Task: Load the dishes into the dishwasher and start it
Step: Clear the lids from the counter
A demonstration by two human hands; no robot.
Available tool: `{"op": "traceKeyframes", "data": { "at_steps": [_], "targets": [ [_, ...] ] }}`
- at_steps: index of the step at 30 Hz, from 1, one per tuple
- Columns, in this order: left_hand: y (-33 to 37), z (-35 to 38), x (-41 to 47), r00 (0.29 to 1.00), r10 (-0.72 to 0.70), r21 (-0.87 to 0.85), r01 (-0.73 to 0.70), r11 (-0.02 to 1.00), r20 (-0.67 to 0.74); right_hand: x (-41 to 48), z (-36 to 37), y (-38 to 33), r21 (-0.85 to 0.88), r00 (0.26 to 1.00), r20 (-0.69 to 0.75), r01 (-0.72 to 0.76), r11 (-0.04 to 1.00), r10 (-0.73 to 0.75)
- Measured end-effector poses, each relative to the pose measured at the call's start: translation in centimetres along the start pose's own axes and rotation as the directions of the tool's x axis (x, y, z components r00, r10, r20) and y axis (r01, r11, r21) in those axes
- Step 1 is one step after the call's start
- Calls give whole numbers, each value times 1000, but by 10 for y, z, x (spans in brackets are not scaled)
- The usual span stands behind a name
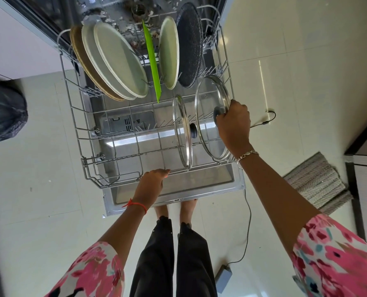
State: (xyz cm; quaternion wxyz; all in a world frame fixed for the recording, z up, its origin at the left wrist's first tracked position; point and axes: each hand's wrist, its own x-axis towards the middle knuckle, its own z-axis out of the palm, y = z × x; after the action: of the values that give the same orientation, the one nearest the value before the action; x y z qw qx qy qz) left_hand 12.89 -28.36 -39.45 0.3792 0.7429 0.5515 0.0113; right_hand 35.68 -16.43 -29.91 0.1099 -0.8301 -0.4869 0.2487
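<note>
A person's right hand (234, 123) grasps the knob of a glass lid (212, 118) standing upright at the right edge of the dishwasher rack (88, 168), beside a second lid (182, 131). The left hand (153, 181) grips the rack's front rail, fingers curled over it.

Dishwasher tub (135, 9): we see only its front part; the top edge cuts off the rest, and the debris inside is too blurred for us to identify.
Brown plate (86, 65): the pale plates (122, 61) in front cover most of it.
Lid knob (218, 112): our right hand (234, 125) wraps it, so we see only a sliver.
Dark bag (2, 112): cut by the left edge.
Feet (174, 207): partly hidden under the open door (199, 189).
</note>
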Motion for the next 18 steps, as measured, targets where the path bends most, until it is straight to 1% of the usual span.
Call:
{"op": "traceKeyframes", "data": {
  "at_steps": [9,12,16,18],
  "targets": [
    [-1,0,-1,999,-30,-3,30,1000,19,-14,6,10,-62,997,-67,38,997,-43],
    [-1,1,0,999,-28,-3,29,1000,28,-18,8,14,-25,995,-94,44,999,-46],
    [-2,1,0,999,-31,-3,31,1000,27,-19,3,16,66,996,-90,-14,998,20],
    [-2,2,0,999,-38,-5,38,999,25,-15,-3,17,100,996,-86,-17,995,26]
  ]
}}
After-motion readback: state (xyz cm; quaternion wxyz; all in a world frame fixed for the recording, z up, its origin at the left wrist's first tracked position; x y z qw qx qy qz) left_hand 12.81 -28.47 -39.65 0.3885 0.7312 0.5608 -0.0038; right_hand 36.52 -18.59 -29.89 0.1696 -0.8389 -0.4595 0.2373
